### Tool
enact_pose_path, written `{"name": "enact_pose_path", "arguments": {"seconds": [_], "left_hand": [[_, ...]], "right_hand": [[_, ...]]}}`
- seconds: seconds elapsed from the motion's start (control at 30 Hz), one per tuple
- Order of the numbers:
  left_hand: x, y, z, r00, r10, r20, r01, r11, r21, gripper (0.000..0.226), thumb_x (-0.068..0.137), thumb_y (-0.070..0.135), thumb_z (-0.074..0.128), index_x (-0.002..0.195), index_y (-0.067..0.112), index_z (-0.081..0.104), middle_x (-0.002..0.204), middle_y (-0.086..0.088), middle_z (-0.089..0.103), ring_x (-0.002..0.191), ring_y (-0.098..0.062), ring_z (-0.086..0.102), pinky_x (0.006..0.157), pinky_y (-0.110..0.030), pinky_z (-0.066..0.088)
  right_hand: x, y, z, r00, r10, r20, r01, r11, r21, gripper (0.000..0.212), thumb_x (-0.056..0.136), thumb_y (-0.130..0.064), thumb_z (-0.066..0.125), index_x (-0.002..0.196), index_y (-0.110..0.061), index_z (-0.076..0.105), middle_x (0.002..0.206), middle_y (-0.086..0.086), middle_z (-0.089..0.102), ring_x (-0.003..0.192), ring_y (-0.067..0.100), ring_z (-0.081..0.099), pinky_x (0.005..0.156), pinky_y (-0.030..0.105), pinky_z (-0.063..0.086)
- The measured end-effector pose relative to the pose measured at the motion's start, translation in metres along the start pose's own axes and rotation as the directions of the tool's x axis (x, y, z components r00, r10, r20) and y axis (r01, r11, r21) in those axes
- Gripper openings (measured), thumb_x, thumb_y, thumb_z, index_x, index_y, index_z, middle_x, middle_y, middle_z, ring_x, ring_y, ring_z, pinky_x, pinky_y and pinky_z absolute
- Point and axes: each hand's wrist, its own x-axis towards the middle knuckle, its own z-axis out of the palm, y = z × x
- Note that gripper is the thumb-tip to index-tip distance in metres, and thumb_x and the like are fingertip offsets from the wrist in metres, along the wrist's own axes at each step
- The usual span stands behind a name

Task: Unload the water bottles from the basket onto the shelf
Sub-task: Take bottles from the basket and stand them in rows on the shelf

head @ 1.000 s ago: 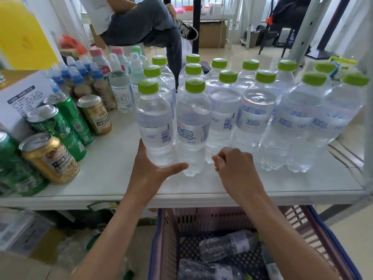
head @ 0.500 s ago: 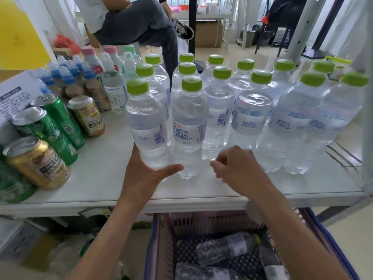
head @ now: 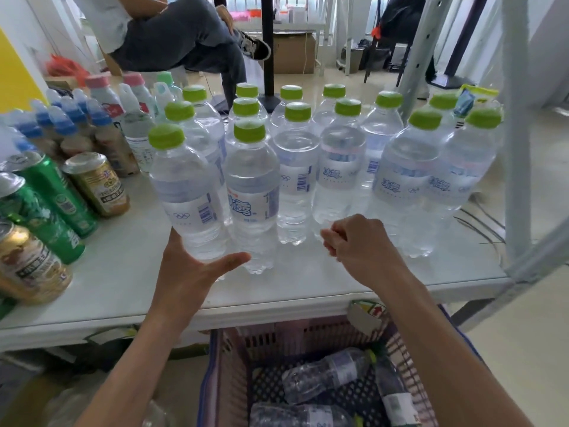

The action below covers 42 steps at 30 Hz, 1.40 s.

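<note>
Clear plastic, green caps: a block of water bottles stands on the white shelf (head: 123, 272), several rows deep. The front-left bottle (head: 187, 192) leans left, out of line with its upright neighbour (head: 252, 195), and touches it low down.

Left hand (head: 187, 272): spread, with the thumb straight out across the front and the palm cupped against the bottle's lower wall. The fingers pass behind the bottle and are mostly hidden. This looks like a steadying touch, not a clamp.

Right hand (head: 357, 241): loosely curled and holding nothing, just in front of the second-row bottle bases.

Basket (head: 215, 380) sits below the shelf edge. More bottles (head: 326, 377) lie on their sides in it, so the unloading is well along but not finished.

Step in hand, as I judge it: seating the leaning bottle.
- Push at the base, not the shoulder. The thin walls will dent, and a shove high up would tip it further.
- Bring it upright first, then slide it flush against its neighbour.
- Let go only when the base sits flat.
- The packed rows behind could fall like dominoes, so keep the force low and slow.
- Cans (head: 92, 183) stand near on the left, so leave them room.
- The free right hand is well placed to drop to the basket. Take a lying bottle by its middle and stand it in the open front strip.
</note>
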Motion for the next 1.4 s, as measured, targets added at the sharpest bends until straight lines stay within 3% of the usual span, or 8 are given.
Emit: {"name": "enact_pose_path", "arguments": {"seconds": [0.17,0.33,0.6,0.83,0.97,1.1,1.27,1.4], "left_hand": [[0.001,0.0,-0.001,1.0,0.012,0.019,-0.012,1.0,0.001,0.101,0.052,0.058,0.097,0.14,0.038,0.052,0.128,0.022,0.068,0.114,0.004,0.066,0.084,-0.019,0.054],[-0.002,-0.001,0.002,1.0,0.009,-0.002,-0.009,1.0,0.011,0.096,0.051,0.06,0.096,0.136,0.044,0.053,0.123,0.031,0.067,0.108,0.014,0.064,0.082,-0.017,0.048],[-0.002,-0.005,0.001,1.0,0.001,-0.001,-0.001,0.999,0.038,0.093,0.056,0.046,0.098,0.138,0.041,0.054,0.124,0.027,0.068,0.108,0.014,0.064,0.082,-0.017,0.047],[-0.001,-0.006,0.0,1.0,-0.005,-0.005,0.006,0.998,0.055,0.097,0.05,0.061,0.094,0.136,0.042,0.055,0.12,0.03,0.068,0.106,0.015,0.064,0.081,-0.017,0.047],[0.0,-0.006,-0.001,1.0,-0.009,-0.002,0.01,0.998,0.069,0.097,0.05,0.063,0.094,0.136,0.041,0.055,0.121,0.027,0.069,0.106,0.013,0.065,0.08,-0.018,0.048],[-0.001,-0.004,-0.002,1.0,-0.007,0.004,0.007,0.997,0.074,0.095,0.052,0.059,0.096,0.136,0.042,0.056,0.122,0.026,0.069,0.107,0.012,0.065,0.081,-0.018,0.048],[-0.002,-0.003,-0.001,0.999,-0.037,-0.018,0.039,0.997,0.073,0.1,0.047,0.062,0.095,0.136,0.038,0.056,0.121,0.022,0.07,0.107,0.009,0.066,0.083,-0.019,0.048],[-0.003,0.002,0.0,0.998,-0.049,-0.032,0.052,0.994,0.093,0.104,0.043,0.068,0.092,0.136,0.035,0.056,0.122,0.018,0.07,0.11,0.004,0.065,0.086,-0.02,0.047]], "right_hand": [[-0.02,0.023,-0.048,0.946,0.181,0.27,-0.167,0.983,-0.073,0.034,0.097,-0.032,0.071,0.072,-0.01,0.078,0.065,-0.001,0.078,0.06,0.011,0.077,0.058,0.021,0.06],[-0.02,0.036,-0.052,0.984,0.175,-0.015,-0.175,0.967,-0.188,0.034,0.1,-0.026,0.067,0.082,0.001,0.078,0.079,0.016,0.079,0.074,0.029,0.077,0.077,0.046,0.064],[-0.003,0.041,-0.027,0.996,0.07,-0.062,-0.077,0.99,-0.121,0.032,0.103,-0.029,0.063,0.083,-0.011,0.08,0.073,0.003,0.075,0.069,0.015,0.071,0.068,0.027,0.053],[0.012,0.044,-0.023,0.994,0.073,-0.083,-0.082,0.99,-0.112,0.031,0.106,-0.025,0.058,0.091,-0.007,0.078,0.085,0.007,0.074,0.077,0.02,0.069,0.066,0.026,0.048],[-0.002,0.047,-0.043,0.994,0.066,0.09,-0.057,0.993,-0.102,0.031,0.102,-0.028,0.063,0.084,-0.01,0.079,0.078,0.0,0.076,0.071,0.012,0.069,0.063,0.02,0.05],[-0.02,0.071,-0.074,0.871,0.316,0.376,-0.209,0.931,-0.299,0.034,0.099,-0.03,0.068,0.077,-0.008,0.078,0.065,-0.003,0.078,0.063,0.008,0.076,0.065,0.024,0.06],[-0.019,0.096,-0.078,0.925,0.378,-0.041,-0.372,0.878,-0.302,0.03,0.096,-0.034,0.071,0.08,-0.01,0.077,0.075,0.007,0.071,0.067,0.017,0.066,0.054,0.027,0.047],[-0.016,0.108,-0.063,0.954,0.279,-0.107,-0.293,0.944,-0.15,0.03,0.093,-0.035,0.076,0.073,-0.014,0.079,0.067,-0.001,0.07,0.059,0.008,0.065,0.049,0.019,0.041]]}}
